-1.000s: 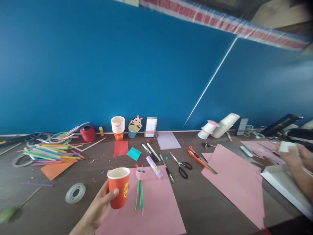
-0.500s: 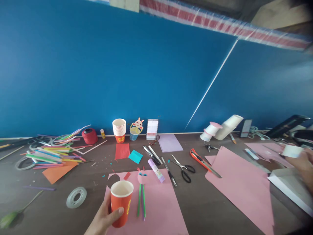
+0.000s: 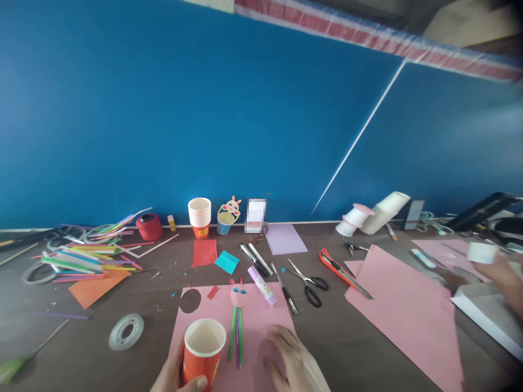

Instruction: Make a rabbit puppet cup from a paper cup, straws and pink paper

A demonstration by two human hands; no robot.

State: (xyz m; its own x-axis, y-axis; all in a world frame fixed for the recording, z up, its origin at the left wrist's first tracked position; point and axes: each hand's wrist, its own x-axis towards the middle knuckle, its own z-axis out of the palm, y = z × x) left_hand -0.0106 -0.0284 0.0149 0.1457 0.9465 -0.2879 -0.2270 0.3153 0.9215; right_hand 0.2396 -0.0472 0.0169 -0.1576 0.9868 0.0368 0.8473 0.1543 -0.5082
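Since a second ago the left hand (image 3: 177, 375) has drawn the red paper cup (image 3: 203, 351) it grips lower onto the pink sheet (image 3: 261, 318), just left of the straw-legged bunny (image 3: 237, 298), while the right hand (image 3: 294, 362) has newly come in, fingers spread flat and holding nothing on that sheet right of the bunny.

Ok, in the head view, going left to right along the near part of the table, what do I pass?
Tape roll → red paper cup in the left hand → green straws → right hand → black-handled scissors → orange utility knife.
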